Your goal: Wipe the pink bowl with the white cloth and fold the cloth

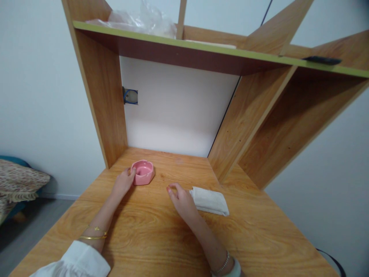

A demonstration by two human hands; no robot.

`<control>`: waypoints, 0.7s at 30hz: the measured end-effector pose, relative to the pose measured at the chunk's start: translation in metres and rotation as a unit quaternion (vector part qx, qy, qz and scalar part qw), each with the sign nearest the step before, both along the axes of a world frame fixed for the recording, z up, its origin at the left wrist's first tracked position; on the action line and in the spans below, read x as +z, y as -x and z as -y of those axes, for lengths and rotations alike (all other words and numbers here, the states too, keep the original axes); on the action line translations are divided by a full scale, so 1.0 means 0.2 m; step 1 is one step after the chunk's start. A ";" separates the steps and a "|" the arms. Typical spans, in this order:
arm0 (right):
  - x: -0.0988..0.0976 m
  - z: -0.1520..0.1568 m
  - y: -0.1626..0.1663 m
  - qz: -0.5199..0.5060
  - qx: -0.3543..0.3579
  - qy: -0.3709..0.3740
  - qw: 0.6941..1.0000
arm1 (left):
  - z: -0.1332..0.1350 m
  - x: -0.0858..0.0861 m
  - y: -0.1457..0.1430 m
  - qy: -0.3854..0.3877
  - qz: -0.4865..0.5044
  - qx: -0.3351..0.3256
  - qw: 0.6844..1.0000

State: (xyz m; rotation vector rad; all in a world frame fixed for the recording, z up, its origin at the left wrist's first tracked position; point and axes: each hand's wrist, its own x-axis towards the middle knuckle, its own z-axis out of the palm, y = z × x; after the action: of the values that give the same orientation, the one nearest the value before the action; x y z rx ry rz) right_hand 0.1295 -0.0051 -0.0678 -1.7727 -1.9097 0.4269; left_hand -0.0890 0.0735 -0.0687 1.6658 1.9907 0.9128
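Note:
A pink glazed ashtray (143, 177) with a faceted outside and a notched rim stands upright on the wooden desktop (155, 227), towards the back left. My left hand (124, 182) grips its left side, the thumb over the rim and the other fingers partly hidden against the outer wall. Nothing shows inside the ashtray. To the right, my right hand (182, 199) hovers over the desktop, fingers loosely bent and thumb apart, holding nothing. Just beyond its right side lies a folded whitish cloth (210, 201), one end of it partly behind the hand.
Wooden side panels (100, 88) and a slanting divider (250, 115) bound the desk niche. Overhead runs a green-edged shelf (178, 43) carrying a clear plastic bag (141, 21) and a dark flat object (323, 60). An exposed socket box (131, 96) is at the back left.

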 end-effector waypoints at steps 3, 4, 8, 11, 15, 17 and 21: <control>0.07 0.01 -0.08 0.040 -0.006 0.011 0.999 | 0.02 0.02 -0.01 -0.025 -0.010 0.023 0.999; 0.10 0.02 -0.11 0.054 -0.012 0.017 0.998 | 0.03 0.03 -0.01 -0.038 -0.011 0.029 0.999; 0.14 0.10 -0.25 0.129 -0.026 0.022 0.991 | 0.05 0.05 -0.02 -0.122 0.021 0.023 0.992; 0.10 0.18 -0.32 0.236 -0.048 0.005 0.971 | 0.07 0.06 -0.03 -0.172 0.054 0.003 0.984; 0.03 0.24 -0.38 0.343 -0.059 -0.009 0.938 | 0.09 0.07 -0.07 -0.209 0.082 -0.058 0.973; 0.01 0.24 -0.40 0.366 -0.051 -0.018 0.929 | 0.10 0.07 -0.09 -0.218 0.063 -0.106 0.968; 0.00 0.21 -0.40 0.395 -0.044 -0.038 0.917 | 0.14 0.07 -0.14 -0.198 -0.016 -0.219 0.955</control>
State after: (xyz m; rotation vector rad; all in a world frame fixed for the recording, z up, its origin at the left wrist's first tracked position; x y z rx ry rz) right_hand 0.2094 -0.0468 -0.0671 -2.1603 -2.2801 -0.4802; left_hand -0.0604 0.0456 -0.0553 2.2293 1.4168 1.1624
